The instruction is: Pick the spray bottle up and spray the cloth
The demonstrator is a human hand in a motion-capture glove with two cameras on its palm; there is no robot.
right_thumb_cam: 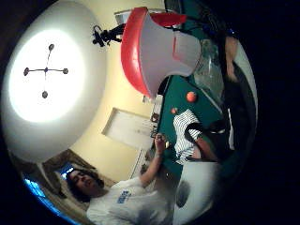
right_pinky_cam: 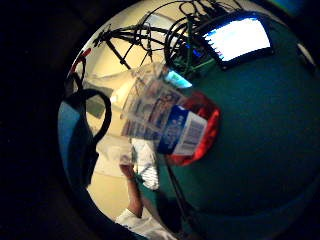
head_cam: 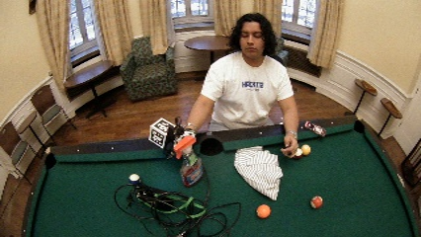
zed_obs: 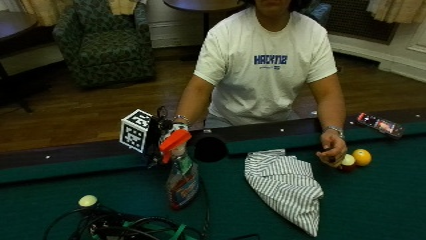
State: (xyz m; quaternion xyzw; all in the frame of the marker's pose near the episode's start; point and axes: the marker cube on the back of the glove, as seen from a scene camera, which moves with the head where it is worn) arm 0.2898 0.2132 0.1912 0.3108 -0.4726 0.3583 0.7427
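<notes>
Gloved right hand (zed_obs: 165, 134) curled round neck of clear plastic spray bottle with red trigger head (zed_obs: 180, 176), tilted above green felt pool table (zed_obs: 373, 200), beside striped white cloth (zed_obs: 285, 184).

Beside the striped woven cloth (zed_obs: 285, 184) on the matt green felt worktop (zed_obs: 373, 200) stands a clear glossy plastic spray bottle (zed_obs: 181, 182) with a paper label.

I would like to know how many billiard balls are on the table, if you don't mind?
5 visible. White ball beside the cables; yellow ball and another ball by the bare hand; orange ball and red-and-white ball on open felt. Others may be hidden.
</notes>
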